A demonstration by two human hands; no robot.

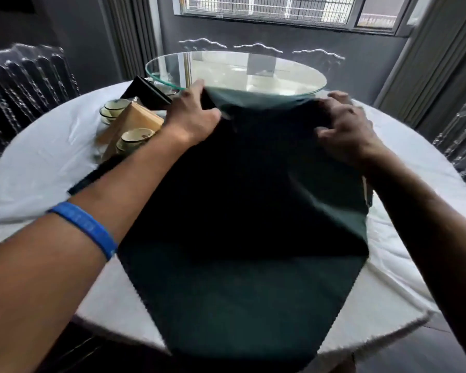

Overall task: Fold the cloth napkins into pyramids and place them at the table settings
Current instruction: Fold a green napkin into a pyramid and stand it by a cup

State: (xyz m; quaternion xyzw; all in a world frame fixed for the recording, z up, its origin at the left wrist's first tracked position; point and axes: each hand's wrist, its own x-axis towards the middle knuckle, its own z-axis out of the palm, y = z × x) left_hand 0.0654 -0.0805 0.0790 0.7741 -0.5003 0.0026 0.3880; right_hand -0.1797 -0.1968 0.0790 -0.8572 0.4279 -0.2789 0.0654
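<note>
Both hands are on the far edge of a dark green napkin [242, 211] — left hand [193, 117] has a closed grip pinching one corner, right hand [345, 127] has fingers curled on the other. The cloth drapes toward the camera over the white-clothed round surface [51, 162], its near end hanging past the edge. Teacups [135, 138] and a glass turntable [253, 71] sit further back.

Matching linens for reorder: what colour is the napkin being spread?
Dark green napkin, plain, no pattern; head view shows it.
</note>
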